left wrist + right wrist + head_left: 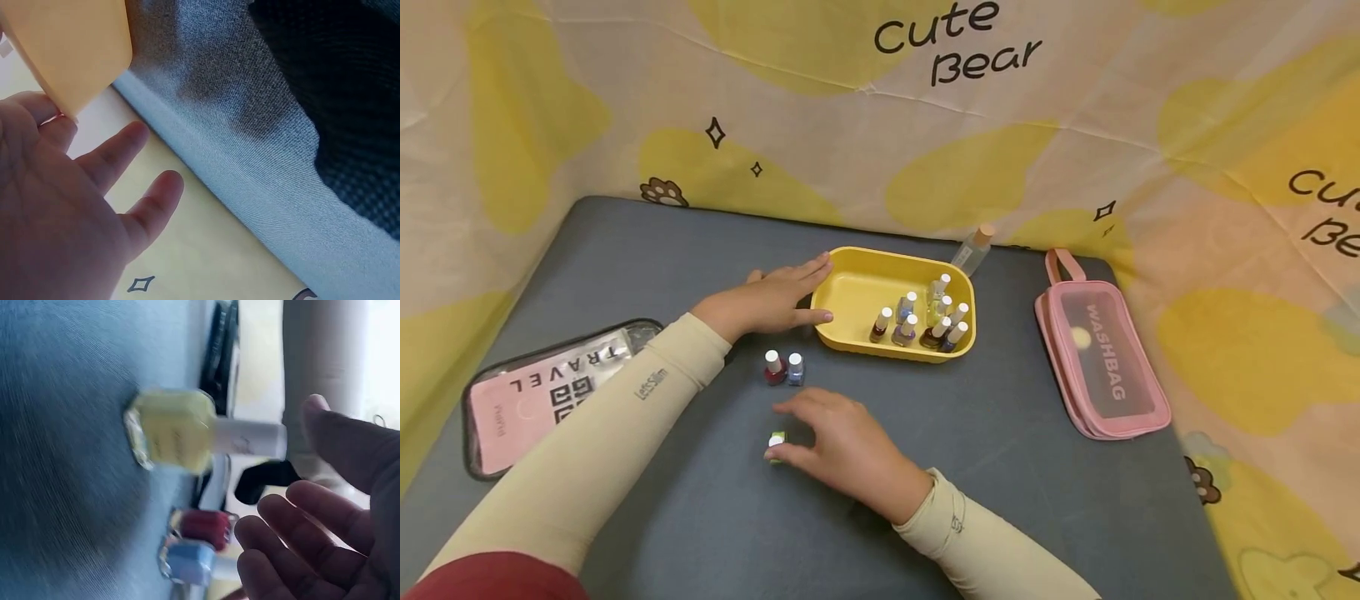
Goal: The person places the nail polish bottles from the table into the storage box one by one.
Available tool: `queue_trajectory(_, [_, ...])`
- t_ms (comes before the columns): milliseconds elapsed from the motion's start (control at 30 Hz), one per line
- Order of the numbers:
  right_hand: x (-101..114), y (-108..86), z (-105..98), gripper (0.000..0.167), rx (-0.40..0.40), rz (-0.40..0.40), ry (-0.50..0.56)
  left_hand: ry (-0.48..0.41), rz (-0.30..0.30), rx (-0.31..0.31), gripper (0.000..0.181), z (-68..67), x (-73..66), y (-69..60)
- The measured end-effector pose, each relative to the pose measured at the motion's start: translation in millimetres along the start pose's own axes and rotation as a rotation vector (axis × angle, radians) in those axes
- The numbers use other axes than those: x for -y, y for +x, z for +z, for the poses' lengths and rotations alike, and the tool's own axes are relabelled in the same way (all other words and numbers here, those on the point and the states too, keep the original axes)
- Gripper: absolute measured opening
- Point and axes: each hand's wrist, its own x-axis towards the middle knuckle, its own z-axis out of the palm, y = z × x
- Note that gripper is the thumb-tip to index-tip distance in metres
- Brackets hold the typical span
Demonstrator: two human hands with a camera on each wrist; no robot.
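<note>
My left hand (pixel 771 300) rests at the left end of a yellow bin (pixel 853 296), thumb and fingers spread along its rim. Several white-capped nail polish bottles (pixel 904 335) stand in the bin's right part. In the right wrist view, a pale yellow nail polish bottle (pixel 178 428) stands upright on the table. My right hand (pixel 857 450) is beside it, thumb and fingers parted around the cap without gripping it. Between the hands, a dark red nail polish bottle (pixel 774 372) and a light blue one (pixel 796 372) stand side by side.
A clear bottle with a peach cap (pixel 973 252) is behind the bin's right corner. To the right lies a pink wash bag (pixel 1105 358). A clear travel pouch (pixel 520 400) lies partly under my left forearm. Patterned cloth borders the grey table (pixel 1000 467).
</note>
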Motion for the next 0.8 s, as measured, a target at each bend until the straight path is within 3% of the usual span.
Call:
queue_trajectory(233, [3.9,2.6,19.2,0.022,0.002,0.000,-0.053,-0.014,0.006,-0.004,0.091,1.3,-0.1,-1.2])
queue_trajectory(533, [4.9,1.5,20.9,0.014,-0.016,-0.067,-0.092,-0.009,0.002,-0.002,0.092,-0.2,1.6,-0.7])
queue_trajectory(667, [2.1,3.3,5.6,0.009,-0.044,-0.086,-0.062,-0.017,-0.003,-0.001,0.092,-0.6,1.0,-0.7])
queue_trajectory(800, [-5.4,5.4,-33.3,0.007,-0.144,-0.087,-0.050,-0.020,-0.007,0.004,0.092,-1.1,0.9,-0.8])
